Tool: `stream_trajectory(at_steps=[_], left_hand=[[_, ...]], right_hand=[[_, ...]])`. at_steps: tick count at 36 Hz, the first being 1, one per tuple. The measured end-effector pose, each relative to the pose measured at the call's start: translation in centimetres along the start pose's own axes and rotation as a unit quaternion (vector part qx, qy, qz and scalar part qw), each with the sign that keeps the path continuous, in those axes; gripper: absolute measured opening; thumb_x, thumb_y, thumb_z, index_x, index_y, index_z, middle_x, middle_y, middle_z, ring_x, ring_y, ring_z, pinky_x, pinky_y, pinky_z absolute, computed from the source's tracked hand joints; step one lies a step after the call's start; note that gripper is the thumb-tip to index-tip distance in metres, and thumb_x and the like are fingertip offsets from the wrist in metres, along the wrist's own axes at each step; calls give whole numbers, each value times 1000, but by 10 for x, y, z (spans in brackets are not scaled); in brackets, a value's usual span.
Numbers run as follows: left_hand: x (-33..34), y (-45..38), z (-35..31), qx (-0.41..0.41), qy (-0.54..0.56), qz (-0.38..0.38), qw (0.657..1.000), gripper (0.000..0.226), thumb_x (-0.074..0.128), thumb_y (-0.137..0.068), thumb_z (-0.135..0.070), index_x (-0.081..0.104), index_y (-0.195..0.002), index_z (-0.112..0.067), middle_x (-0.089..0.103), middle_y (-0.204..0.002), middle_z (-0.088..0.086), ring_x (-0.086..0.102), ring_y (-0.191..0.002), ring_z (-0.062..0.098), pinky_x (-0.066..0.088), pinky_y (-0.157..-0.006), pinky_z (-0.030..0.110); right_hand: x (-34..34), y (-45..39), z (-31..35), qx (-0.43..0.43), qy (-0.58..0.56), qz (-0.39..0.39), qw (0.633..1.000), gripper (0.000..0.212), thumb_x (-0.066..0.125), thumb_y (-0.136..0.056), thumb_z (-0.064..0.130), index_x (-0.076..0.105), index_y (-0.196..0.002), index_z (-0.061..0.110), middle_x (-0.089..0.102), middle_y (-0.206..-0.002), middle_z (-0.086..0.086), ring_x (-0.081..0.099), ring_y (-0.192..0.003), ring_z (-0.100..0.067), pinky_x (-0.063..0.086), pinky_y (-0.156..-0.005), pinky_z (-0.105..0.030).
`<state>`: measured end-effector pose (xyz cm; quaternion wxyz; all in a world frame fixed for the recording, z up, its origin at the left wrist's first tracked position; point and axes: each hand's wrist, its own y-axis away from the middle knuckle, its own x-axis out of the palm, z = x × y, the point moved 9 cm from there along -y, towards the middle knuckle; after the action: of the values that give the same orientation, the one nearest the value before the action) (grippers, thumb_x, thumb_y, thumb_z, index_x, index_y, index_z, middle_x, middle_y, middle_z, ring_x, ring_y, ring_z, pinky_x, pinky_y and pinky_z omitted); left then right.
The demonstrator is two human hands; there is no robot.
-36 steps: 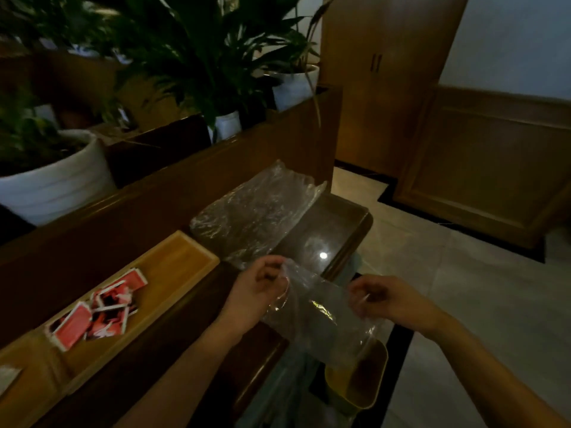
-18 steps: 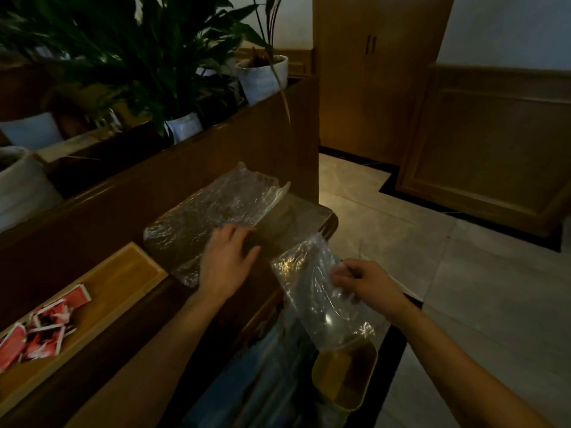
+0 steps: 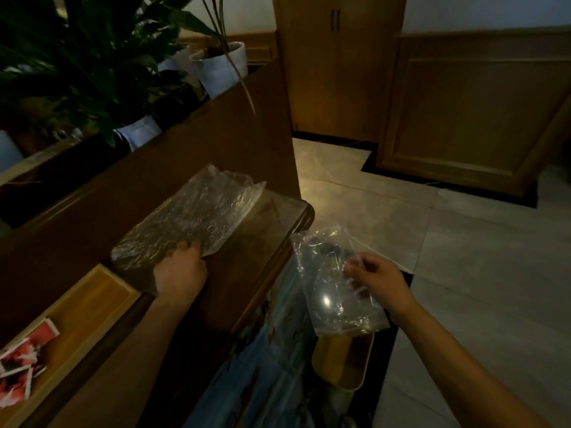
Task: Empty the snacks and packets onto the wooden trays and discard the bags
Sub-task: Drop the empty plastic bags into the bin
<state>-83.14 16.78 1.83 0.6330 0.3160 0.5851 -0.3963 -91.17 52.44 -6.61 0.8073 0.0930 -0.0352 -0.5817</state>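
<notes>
A large crinkled clear plastic bag (image 3: pixel 197 214) lies on the dark wooden counter (image 3: pixel 247 257). My left hand (image 3: pixel 180 273) grips its near edge with curled fingers. My right hand (image 3: pixel 378 282) pinches a smaller empty clear bag (image 3: pixel 330 285), which hangs in the air past the counter's end, above a yellow bin (image 3: pixel 343 362) on the floor. A wooden tray (image 3: pixel 89 304) sits at the lower left with several red and white packets (image 3: pixel 21 362) in it.
A tall wooden partition (image 3: pixel 185 149) runs behind the counter, with potted plants in white pots (image 3: pixel 219 66) beyond it. Pale tiled floor (image 3: pixel 463 273) spreads to the right, bounded by wooden cabinets (image 3: pixel 340 66). A bluish patterned surface (image 3: pixel 262 381) lies below the counter's edge.
My left hand let go of the small bag, reached to the large bag on the counter and closed on its near edge. My right hand keeps the small bag over the bin.
</notes>
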Motion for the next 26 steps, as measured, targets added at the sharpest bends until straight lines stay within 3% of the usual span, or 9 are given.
stream_trajectory(at_steps=[4, 7, 11, 14, 18, 20, 23, 26], left_hand=[[-4, -2, -16, 55, -31, -40, 997, 22, 53, -93, -20, 59, -113, -13, 61, -101, 8, 64, -83, 26, 42, -50, 31], [-11, -5, -33, 90, 11, -60, 994, 18, 52, -94, -17, 60, -109, -12, 62, -100, 8, 63, -77, 26, 53, -53, 34], [-29, -4, -68, 137, 108, -107, 979, 16, 53, -93, -13, 63, -106, -11, 65, -102, 10, 65, -79, 29, 56, -59, 40], [-43, 1, -105, 194, 167, -140, 956, 21, 55, -93, -13, 65, -112, -13, 67, -108, 10, 67, -85, 30, 55, -63, 38], [-58, 17, -164, 277, 218, -166, 921, 17, 58, -93, -14, 66, -108, -14, 68, -100, 9, 66, -83, 27, 44, -61, 29], [-62, 24, -189, 302, 257, -165, 903, 17, 58, -93, -12, 67, -107, -13, 68, -100, 9, 65, -85, 27, 39, -61, 26], [-69, 37, -220, 333, 339, -161, 865, 19, 60, -92, -8, 67, -109, -12, 68, -101, 8, 64, -85, 24, 42, -64, 26], [-72, 52, -245, 357, 389, -164, 833, 16, 62, -90, -3, 68, -105, -8, 69, -97, 8, 60, -77, 14, 37, -65, 16]], right_hand=[[-20, 9, -5, 7, -34, -44, 998, 7, 68, -88, 14, 72, -92, 17, 73, -80, -8, 66, -60, -15, 52, -52, -22], [-37, 18, -8, 11, -59, -90, 994, 7, 68, -87, 11, 72, -91, 15, 73, -78, -6, 66, -58, -12, 53, -52, -21], [-57, 32, -11, 14, -76, -155, 985, 8, 66, -88, 7, 71, -90, 14, 71, -77, -4, 65, -55, -8, 52, -51, -21], [-69, 46, -10, 14, -69, -191, 979, 9, 64, -89, 8, 70, -95, 10, 71, -82, -8, 66, -60, -14, 54, -58, -30], [-85, 66, -13, 26, -82, -240, 967, 14, 63, -89, 6, 69, -102, 6, 71, -89, -11, 65, -70, -19, 53, -55, -22], [-92, 76, -16, 36, -81, -255, 963, 14, 63, -90, 7, 69, -102, 7, 70, -91, -13, 65, -76, -22, 53, -61, -27], [-104, 89, -24, 50, -75, -280, 956, 10, 63, -90, 5, 70, -96, 10, 71, -88, -14, 64, -73, -23, 52, -63, -37], [-115, 101, -34, 70, -69, -305, 947, 10, 65, -89, 8, 70, -96, 11, 72, -87, -11, 66, -70, -21, 54, -61, -34]])
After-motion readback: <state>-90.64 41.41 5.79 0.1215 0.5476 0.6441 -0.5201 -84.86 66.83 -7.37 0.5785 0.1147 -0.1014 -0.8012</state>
